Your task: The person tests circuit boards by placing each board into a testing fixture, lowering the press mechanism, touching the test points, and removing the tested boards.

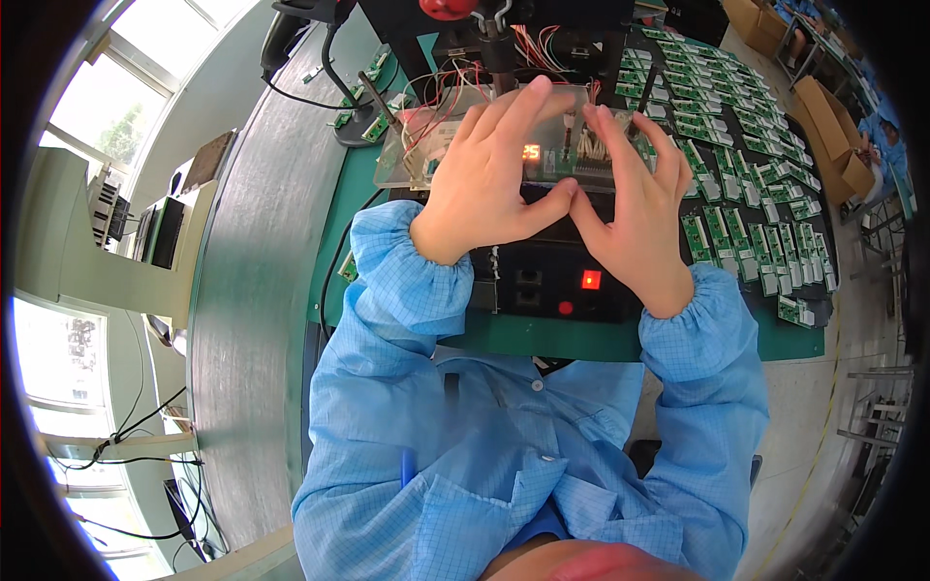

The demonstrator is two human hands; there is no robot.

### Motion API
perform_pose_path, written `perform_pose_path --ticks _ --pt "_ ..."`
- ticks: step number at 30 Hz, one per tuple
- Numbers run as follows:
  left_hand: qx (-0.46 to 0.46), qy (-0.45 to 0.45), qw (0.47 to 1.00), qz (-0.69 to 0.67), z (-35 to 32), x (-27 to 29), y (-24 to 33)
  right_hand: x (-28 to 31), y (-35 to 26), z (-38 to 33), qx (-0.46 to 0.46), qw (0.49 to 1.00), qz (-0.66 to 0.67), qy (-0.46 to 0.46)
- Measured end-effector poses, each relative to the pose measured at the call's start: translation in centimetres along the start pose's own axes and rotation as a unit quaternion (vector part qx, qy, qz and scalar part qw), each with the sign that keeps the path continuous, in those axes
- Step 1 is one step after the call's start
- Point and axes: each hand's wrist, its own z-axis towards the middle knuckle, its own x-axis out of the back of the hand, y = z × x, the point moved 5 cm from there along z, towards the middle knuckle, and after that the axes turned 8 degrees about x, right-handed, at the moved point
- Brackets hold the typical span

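Note:
Both hands rest over a clear plastic plate (395,167) of a black test fixture. My left hand (484,184) lies on the plate's left part with its fingers stretched forward. On the right part is my right hand (635,198), fingers spread and pointing forward. The two thumb tips meet at the plate's near edge. Between the hands a small orange lit display (531,152) shows through, with a green circuit board and pale wires beside it. Neither hand visibly holds anything. What lies under the palms is hidden.
Below the plate, the fixture's black front (528,315) bears red lights. Many green circuit boards (722,228) lie in rows on the right. A handheld scanner (283,44) on a stand is at the back left. Red and white wires (542,48) run behind the plate.

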Motion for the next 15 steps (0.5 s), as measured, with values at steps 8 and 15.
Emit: perform_pose_path --ticks 8,15 --pt "0.007 -0.042 0.998 0.04 -0.13 -0.11 0.05 0.08 0.04 -0.03 -0.002 1.0 0.005 -0.002" --pt "0.018 0.042 0.998 -0.053 -0.05 0.55 -0.2 0.1 0.01 -0.06 -0.009 1.0 0.014 -0.015"
